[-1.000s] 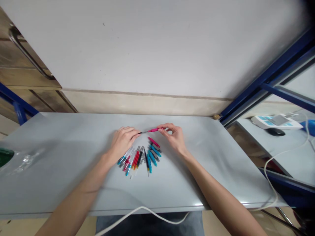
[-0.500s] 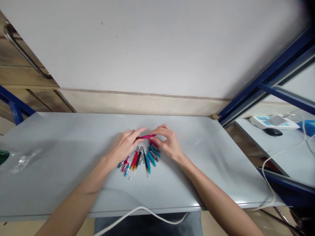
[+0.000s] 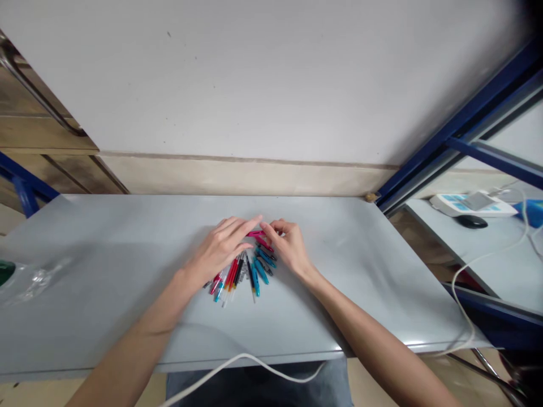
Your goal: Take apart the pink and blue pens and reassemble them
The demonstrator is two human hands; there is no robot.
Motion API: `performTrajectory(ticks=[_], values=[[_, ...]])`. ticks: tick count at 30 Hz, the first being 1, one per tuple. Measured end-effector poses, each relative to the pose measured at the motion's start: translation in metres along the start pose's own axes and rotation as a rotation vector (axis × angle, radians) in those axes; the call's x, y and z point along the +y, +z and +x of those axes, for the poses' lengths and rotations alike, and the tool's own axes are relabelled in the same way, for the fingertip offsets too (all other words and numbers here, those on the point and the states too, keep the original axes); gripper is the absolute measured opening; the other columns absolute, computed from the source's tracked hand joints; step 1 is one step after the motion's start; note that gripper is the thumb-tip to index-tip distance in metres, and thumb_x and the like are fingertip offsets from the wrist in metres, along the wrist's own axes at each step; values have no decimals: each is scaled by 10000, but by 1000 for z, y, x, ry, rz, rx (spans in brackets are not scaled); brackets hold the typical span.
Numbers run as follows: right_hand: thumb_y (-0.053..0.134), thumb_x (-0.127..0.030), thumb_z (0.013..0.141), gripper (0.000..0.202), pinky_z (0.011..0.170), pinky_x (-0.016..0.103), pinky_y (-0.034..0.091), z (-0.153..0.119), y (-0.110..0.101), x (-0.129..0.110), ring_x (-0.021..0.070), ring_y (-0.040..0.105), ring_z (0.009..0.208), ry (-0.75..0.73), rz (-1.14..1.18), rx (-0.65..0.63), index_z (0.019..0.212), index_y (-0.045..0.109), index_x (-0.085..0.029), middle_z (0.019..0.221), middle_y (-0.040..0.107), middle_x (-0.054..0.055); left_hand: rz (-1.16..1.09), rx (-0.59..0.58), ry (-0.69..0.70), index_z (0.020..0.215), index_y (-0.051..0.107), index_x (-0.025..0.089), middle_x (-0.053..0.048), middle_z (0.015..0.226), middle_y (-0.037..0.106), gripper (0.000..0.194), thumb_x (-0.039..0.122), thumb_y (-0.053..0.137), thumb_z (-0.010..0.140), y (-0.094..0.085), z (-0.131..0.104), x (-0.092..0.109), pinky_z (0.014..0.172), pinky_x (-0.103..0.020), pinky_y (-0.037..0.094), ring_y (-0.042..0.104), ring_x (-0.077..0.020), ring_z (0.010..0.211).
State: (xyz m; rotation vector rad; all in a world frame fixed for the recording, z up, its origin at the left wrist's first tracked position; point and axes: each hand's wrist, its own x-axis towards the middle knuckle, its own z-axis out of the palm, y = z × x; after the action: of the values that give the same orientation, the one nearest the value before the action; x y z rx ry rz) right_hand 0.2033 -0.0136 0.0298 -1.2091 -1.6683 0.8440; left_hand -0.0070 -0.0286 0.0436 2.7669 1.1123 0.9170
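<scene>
Pens and refills lie fanned out on the grey table, among them red refills (image 3: 232, 272) and blue pens (image 3: 260, 271). Just behind the fan is a pink pen piece (image 3: 255, 233), between my two hands, with another pink piece (image 3: 264, 243) below it. My left hand (image 3: 224, 243) is over the left side, thumb and fingers apart around the first pink piece's left end. My right hand (image 3: 287, 240) is at the right with its fingers curled; whatever they hold is too small to name.
Clear plastic packaging (image 3: 40, 278) lies on the table (image 3: 106, 294) at the left. A white cable (image 3: 246, 356) crosses the front edge. A blue frame (image 3: 424, 164) stands at the right, beside a black mouse (image 3: 470, 221) and a white device (image 3: 449, 203).
My left fingers have spread and moved slightly right over the pink piece. My right fingers have curled in and no longer pinch its right end.
</scene>
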Motion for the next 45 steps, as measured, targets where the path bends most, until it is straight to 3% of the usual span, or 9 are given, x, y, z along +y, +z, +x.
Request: performTrajectory(ticks=[4,7,10,14,20,27,32,38,45], values=[[595,-508,949,514,612,286,335,6,-6,3,126,396,559,89,121,41,547,549,-192,543,476,-28,68,109,-65,1559,387,272,-137,1491,530,615,354,604,989,-10,2,-9,1157,-501,386,484,-311,1381],[601,-527,938,515,600,281,336,8,-9,3,133,427,577,105,176,85,551,563,-189,578,530,-4,86,139,-145,1330,626,209,-116,1221,700,337,322,510,1035,-8,1,-16,1059,-477,436,568,-290,1224],[589,-576,935,545,561,281,304,9,-10,4,129,393,551,114,181,108,550,558,-191,551,482,-11,49,157,-156,1091,726,199,-77,955,749,243,284,505,1036,-1,0,-18,936,-426,459,596,-259,1034],[503,-630,966,608,542,288,277,10,-12,7,122,341,515,126,126,28,557,580,-187,508,394,-32,54,240,-165,1076,737,218,-60,977,766,193,277,565,1012,7,-3,-20,952,-416,428,589,-252,1048],[701,-436,872,252,732,281,411,16,-17,9,159,552,757,-23,102,-98,896,742,-188,820,682,10,50,294,-188,983,741,221,-34,931,774,116,291,649,970,9,-5,-32,906,-392,424,619,-235,985],[506,-482,991,503,563,285,294,26,0,4,118,360,535,42,18,-112,612,622,-173,543,487,-29,96,314,-211,885,708,218,-20,862,757,90,206,648,951,5,-8,-43,865,-373,423,646,-218,922],[667,-391,905,244,697,281,404,34,8,-3,161,552,711,-99,69,-168,982,770,-183,761,704,13,89,338,-301,865,711,224,-10,883,771,79,222,672,934,4,-15,-60,854,-364,438,679,-205,857],[574,-524,952,469,643,288,371,40,12,0,141,469,609,-43,116,-140,655,686,-179,604,567,-3,43,339,-320,927,709,223,-27,936,764,91,271,642,965,10,-16,-58,873,-345,466,684,-204,884],[628,-568,892,444,640,286,343,33,6,9,137,443,639,74,295,-149,681,667,-179,670,564,-2,-179,283,-315,992,732,225,-41,947,746,172,367,637,974,9,-8,-49,886,-351,496,656,-207,922]])
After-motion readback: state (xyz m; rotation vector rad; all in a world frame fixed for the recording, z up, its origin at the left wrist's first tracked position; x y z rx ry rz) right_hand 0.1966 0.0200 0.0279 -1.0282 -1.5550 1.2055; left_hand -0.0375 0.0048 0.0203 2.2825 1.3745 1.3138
